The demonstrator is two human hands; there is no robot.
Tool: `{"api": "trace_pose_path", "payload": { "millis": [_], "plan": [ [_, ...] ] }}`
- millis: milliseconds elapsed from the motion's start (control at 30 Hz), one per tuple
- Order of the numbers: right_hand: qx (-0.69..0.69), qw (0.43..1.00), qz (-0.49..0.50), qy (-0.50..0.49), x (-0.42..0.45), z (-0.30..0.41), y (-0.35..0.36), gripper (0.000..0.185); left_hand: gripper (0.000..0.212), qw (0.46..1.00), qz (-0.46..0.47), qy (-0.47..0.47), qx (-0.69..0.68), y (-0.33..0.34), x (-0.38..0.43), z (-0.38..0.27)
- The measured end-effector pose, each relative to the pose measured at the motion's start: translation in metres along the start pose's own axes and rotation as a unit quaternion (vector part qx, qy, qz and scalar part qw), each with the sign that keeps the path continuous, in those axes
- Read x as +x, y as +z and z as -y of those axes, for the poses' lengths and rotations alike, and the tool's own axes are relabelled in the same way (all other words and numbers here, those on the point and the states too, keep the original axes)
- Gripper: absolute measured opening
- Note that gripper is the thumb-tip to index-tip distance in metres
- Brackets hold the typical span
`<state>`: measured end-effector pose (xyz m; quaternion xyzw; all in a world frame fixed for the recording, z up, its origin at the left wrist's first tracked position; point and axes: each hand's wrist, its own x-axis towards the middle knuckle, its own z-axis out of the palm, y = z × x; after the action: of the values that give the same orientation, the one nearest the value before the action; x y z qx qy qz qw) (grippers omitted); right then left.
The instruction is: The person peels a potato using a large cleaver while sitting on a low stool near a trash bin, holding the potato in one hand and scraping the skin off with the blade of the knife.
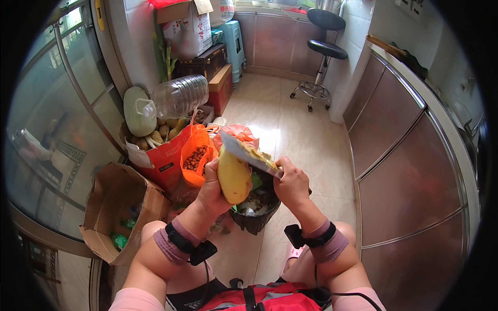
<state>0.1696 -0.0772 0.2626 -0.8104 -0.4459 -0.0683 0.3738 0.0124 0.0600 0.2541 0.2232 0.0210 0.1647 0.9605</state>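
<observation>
My left hand (213,196) grips a large yellow potato (233,180) with its skin peeled off, held upright with the thumb along its left side. A few small brown spots mark its lower end. In my right hand (292,180) is a kitchen knife (232,147), its broad blade pointing up and left across the top of the potato. Strips of peel (260,154) cling to the blade. Whether the edge touches the potato cannot be made out. Below both hands stands a waste bin lined with a black bag (256,223), holding scraps.
Left of the bin are an orange bag (190,178) of small reddish-brown pieces, a red carton (165,171) of potatoes, and an open cardboard box (103,190) with green bottles. A clear plastic jug (183,95) lies by a winter melon (138,112). Cabinets (408,175) line the right; a wheeled stool (326,48) stands behind.
</observation>
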Motion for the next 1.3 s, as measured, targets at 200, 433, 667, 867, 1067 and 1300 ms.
{"api": "trace_pose_path", "payload": {
  "millis": [200, 433, 667, 867, 1067, 1300],
  "plan": [
    [-0.001, 0.999, 0.035, 0.024, 0.008, -0.01, -0.011, 0.014, 0.051, 0.996, -0.019, 0.043, -0.076, -0.007, 0.004, -0.039],
    [-0.182, 0.978, 0.004, -0.1, 0.012, -0.033, -0.013, 0.009, 0.049, 0.976, -0.076, 0.173, -0.111, -0.001, -0.007, -0.09],
    [-0.293, 0.937, 0.007, -0.191, 0.004, -0.036, 0.001, 0.005, 0.046, 0.992, -0.112, 0.018, -0.052, 0.006, 0.009, -0.028],
    [-0.317, 0.928, 0.018, -0.196, -0.002, -0.036, -0.004, 0.007, 0.053, 0.975, -0.196, -0.09, -0.052, -0.001, 0.032, 0.029],
    [-0.327, 0.922, 0.021, -0.207, -0.007, -0.046, -0.01, 0.008, 0.054, 0.963, -0.266, -0.024, -0.038, -0.034, 0.068, 0.03],
    [-0.328, 0.924, 0.037, -0.195, -0.012, -0.049, -0.007, 0.007, 0.049, 0.979, -0.164, -0.075, -0.097, -0.015, 0.065, 0.049]
  ]
}}
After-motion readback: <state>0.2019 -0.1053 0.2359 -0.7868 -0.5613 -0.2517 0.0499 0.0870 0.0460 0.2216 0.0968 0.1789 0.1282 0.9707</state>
